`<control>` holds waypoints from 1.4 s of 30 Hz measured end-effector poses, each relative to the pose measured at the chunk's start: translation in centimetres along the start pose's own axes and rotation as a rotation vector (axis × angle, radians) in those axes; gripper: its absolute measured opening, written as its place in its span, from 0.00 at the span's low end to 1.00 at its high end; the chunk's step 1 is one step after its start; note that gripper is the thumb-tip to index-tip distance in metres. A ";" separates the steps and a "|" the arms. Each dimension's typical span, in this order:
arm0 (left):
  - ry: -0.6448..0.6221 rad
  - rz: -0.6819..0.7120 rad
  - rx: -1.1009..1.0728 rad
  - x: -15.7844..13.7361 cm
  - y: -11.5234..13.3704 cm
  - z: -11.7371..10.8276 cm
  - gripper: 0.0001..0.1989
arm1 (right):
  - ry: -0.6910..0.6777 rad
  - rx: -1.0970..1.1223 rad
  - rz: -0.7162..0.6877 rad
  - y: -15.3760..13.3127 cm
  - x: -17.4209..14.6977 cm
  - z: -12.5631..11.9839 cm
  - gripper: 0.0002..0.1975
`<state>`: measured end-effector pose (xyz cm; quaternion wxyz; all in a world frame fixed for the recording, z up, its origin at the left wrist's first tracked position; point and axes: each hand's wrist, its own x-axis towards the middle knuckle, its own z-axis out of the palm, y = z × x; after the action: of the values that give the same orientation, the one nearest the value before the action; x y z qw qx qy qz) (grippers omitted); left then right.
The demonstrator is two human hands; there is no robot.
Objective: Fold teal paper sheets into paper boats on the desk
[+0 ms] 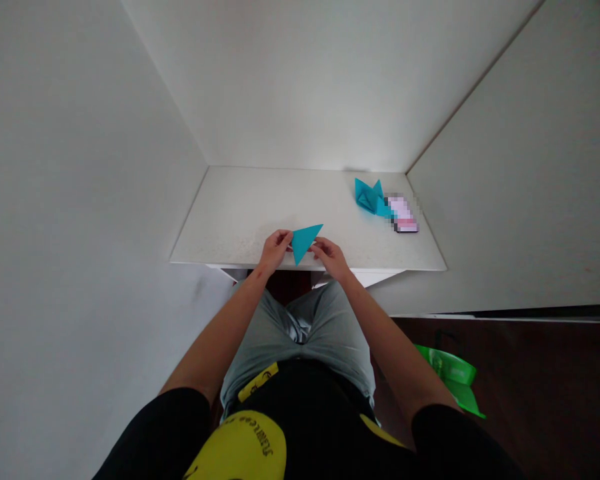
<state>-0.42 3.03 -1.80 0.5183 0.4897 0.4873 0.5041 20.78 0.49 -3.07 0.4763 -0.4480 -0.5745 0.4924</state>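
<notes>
White rectangular table [230, 217]: open left and ahead of left hand [276, 247]. Flat teal paper triangle [305, 241] fills gap to right hand [332, 257]. Far right obstructed: folded teal paper shape [369, 197], dark-edged pink-and-white pixelated rectangle [404, 215] just beside. Smooth white walls [290, 93] hem left, back, right.

It's a black top [325, 427] here, short sleeves [175, 420] to match, a big rounded yellow patch [243, 447] with dark lettering [261, 435], a small yellow strip [258, 382] near the hem, and pale grey-blue trousers [330, 327], creased at the lap!
</notes>
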 end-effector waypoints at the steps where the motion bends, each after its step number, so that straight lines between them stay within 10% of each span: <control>1: 0.000 -0.006 -0.004 0.0 0.0 0.0 0.23 | 0.000 0.009 0.001 0.0 0.0 0.0 0.28; 42: -0.125 -0.054 0.006 -0.6 0.4 -0.2 0.25 | -0.001 -0.081 0.018 -0.3 -0.5 0.2 0.21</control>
<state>-0.65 2.45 -1.43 0.5595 0.5086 0.4684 0.4570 20.60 -0.04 -2.85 0.4531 -0.4718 -0.5901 0.4731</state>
